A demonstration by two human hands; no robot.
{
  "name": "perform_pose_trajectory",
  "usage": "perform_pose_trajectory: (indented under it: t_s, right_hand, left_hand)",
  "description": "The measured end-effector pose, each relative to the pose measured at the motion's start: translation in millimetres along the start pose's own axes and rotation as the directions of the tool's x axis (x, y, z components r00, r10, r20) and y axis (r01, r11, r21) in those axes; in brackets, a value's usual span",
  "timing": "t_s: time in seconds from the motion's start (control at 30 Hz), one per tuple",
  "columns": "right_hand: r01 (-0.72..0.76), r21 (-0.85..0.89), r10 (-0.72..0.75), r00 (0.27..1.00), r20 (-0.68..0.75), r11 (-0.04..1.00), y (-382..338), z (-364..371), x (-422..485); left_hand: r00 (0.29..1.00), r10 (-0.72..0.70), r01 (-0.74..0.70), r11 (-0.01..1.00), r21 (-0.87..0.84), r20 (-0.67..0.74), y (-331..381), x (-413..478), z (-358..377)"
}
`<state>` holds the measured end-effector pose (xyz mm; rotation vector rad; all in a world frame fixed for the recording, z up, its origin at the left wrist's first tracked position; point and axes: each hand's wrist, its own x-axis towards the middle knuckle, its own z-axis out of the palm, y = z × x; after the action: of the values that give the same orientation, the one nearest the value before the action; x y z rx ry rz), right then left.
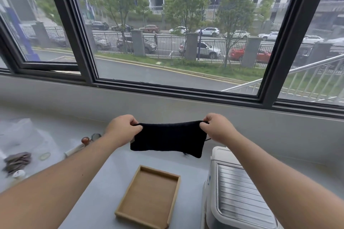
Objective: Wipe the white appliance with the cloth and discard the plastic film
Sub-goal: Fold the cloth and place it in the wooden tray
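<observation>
Now the cloth (167, 138) is stretched out, wiping not yet begun

We hold the black cloth in the air beyond the far edge of the wooden tray (160, 171), above the tabletop (104, 182). Our left hand (122, 128) pinches its upper left corner between thumb and curled fingers. Our right hand (217, 126) pinches the upper right corner the same way, so the 2 hands are clamped on the fabric and drawn apart. The top edge runs taut between them and the rest hangs as a flat panel. We judge this hold is meant to spread the cloth or ready a fold, so a broad face can meet the appliance.

The white appliance (240, 197) stands just right of the tray, under our right forearm, its ribbed grey top facing up. The cloth hangs near its far left corner without touching it. To reach that top, the cloth would need to come down and to the right of the tray.

Well left of the tray, crumpled clear plastic film (22, 132) lies on the tabletop, apart from both hands. Wiping looks like the step at hand, with the film left for afterwards.
</observation>
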<state>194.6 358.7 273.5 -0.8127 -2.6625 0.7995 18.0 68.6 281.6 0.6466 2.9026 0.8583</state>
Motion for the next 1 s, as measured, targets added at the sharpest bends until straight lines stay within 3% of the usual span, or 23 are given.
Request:
perform_pose_trajectory:
  t_s: [0.17, 0.27, 0.5, 0.57, 0.7, 0.83, 0.93, 1.0]
  right_hand:
    - [-0.038, 0.364, 0.026, 0.999, 0.039, 0.931, -7, 8, 3]
    - [-0.003, 0.483, -0.014, 0.999, 0.031, 0.876, -20, 13, 3]
    - [0.095, 0.467, -0.143, 0.987, 0.068, 0.879, -66, 17, 14]
    - [0.126, 0.462, -0.192, 0.977, 0.097, 0.878, -82, 18, 18]
    - [0.177, 0.426, -0.254, 0.958, 0.131, 0.887, -117, 22, 24]
    - [0.209, 0.361, -0.289, 0.94, 0.183, 0.909, -148, 28, 27]
    - [0.232, 0.315, -0.303, 0.932, 0.2, 0.92, -162, 31, 29]
    - [0.222, 0.308, -0.292, 0.934, 0.204, 0.925, -165, 32, 28]
  left_hand:
    - [0.998, -0.065, 0.065, 0.996, 0.059, 0.01, -9, -13, 2]
    - [0.993, -0.113, 0.11, 0.988, 0.106, 0.018, -17, -15, 7]
    - [0.98, -0.192, 0.188, 0.98, 0.072, 0.054, -45, -10, 13]
    - [0.975, -0.179, 0.178, 0.984, 0.019, 0.129, -55, -4, 15]
    - [0.944, -0.126, 0.141, 0.99, -0.027, 0.306, -70, 8, 19]
    - [0.856, 0.086, 0.076, 0.954, -0.288, 0.51, -65, 19, 23]
    - [0.828, 0.253, 0.023, 0.877, -0.481, 0.501, -51, 31, 27]
    - [0.831, 0.31, -0.031, 0.855, -0.518, 0.462, -43, 40, 31]
